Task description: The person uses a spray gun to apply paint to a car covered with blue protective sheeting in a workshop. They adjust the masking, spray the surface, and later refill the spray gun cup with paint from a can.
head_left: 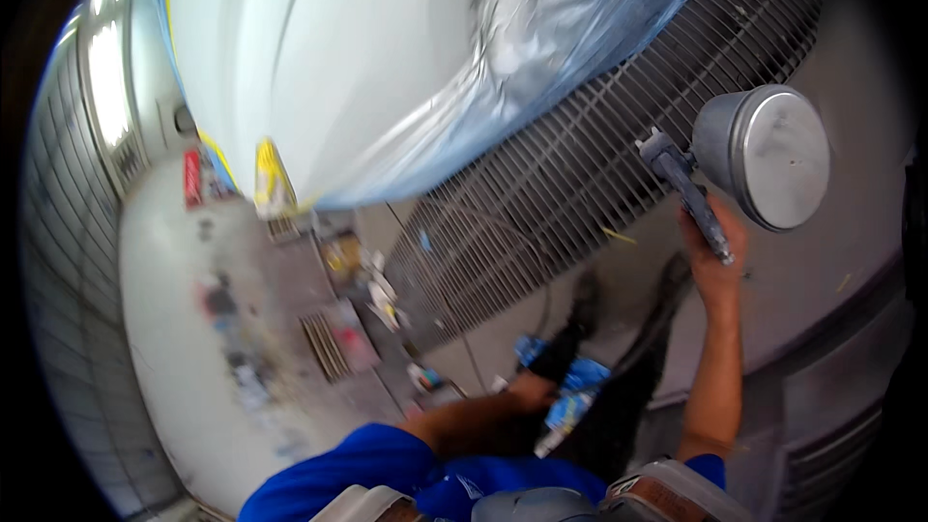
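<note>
My right hand (pixel 712 242) is wrapped round the handle of a grey spray gun (pixel 681 184), held out to the right above the floor. A large metal cup (pixel 788 157) with a round, shiny lid is fixed to the gun and tilts toward me. Low in the middle, in front of my dark trousers, my left hand (pixel 532 392) appears closed on a dark hose (pixel 609 379); its fingers are partly blurred. Ahead stands a large pale, smooth-curved body panel (pixel 358 48), its right side wrapped in clear plastic sheeting (pixel 551 48) with blue edging.
A dark floor grating (pixel 541 203) runs diagonally below the panel. Blue crumpled material (pixel 580 382) shows by my legs. Scraps and containers (pixel 382 295) lie left of the grating. A yellow-and-white wrapped piece (pixel 273 179) is at the panel's lower corner. A slatted wall (pixel 72 213) stands far left.
</note>
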`<state>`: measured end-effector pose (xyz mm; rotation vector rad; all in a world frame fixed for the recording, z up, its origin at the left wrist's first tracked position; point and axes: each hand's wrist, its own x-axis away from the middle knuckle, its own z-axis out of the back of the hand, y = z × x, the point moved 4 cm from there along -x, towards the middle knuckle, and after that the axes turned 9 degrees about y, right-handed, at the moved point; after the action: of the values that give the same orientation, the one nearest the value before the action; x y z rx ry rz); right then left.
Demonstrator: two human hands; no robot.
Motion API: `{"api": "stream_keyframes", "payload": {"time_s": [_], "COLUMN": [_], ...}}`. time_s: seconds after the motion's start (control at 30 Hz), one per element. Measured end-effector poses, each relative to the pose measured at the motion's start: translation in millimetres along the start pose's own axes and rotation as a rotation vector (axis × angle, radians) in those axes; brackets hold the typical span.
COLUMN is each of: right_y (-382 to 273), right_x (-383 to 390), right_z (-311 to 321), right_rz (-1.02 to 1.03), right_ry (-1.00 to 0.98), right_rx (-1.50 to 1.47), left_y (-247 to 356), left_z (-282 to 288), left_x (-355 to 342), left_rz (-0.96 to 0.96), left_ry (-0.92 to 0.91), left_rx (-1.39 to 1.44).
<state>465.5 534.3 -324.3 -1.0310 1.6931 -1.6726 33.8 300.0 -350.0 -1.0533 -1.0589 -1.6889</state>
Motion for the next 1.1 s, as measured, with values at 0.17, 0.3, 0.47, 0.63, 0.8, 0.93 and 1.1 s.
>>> {"api": "stream_keyframes", "payload": {"time_s": [0.17,0.3,0.47,0.63,0.8,0.93,1.1], "right_y": [-36,-39,-50,-71,-103,-145,-162], "right_x": [53,109,212,354,512,593,602], "right_z": [-44,-94,-179,-286,-396,-472,-527], "right_rz": [0.102,0.155,-0.015,-0.042,-0.236,-0.262,-0.169], "right_ry": [-0.152,-0.127,-0.143,-0.126,-0.141,-0.175,-0.007], "right_rx": [0.234,0.347,0.325,0.291,0.296,0.214,0.223], "left_y": [-19,-70,-170,-312,-457,-546,-618], "left_z": [-3,-40,-110,-222,-311,-371,-320], "left_x": [52,93,176,266,417,515,562], "left_rz": [0.163,0.181,0.189,0.206,0.287,0.469,0.467], "left_ry": [0.281,0.365,0.490,0.643,0.756,0.821,0.859], "left_rx": [0.115,0.179,0.286,0.435,0.388,0.478,0.451]}}
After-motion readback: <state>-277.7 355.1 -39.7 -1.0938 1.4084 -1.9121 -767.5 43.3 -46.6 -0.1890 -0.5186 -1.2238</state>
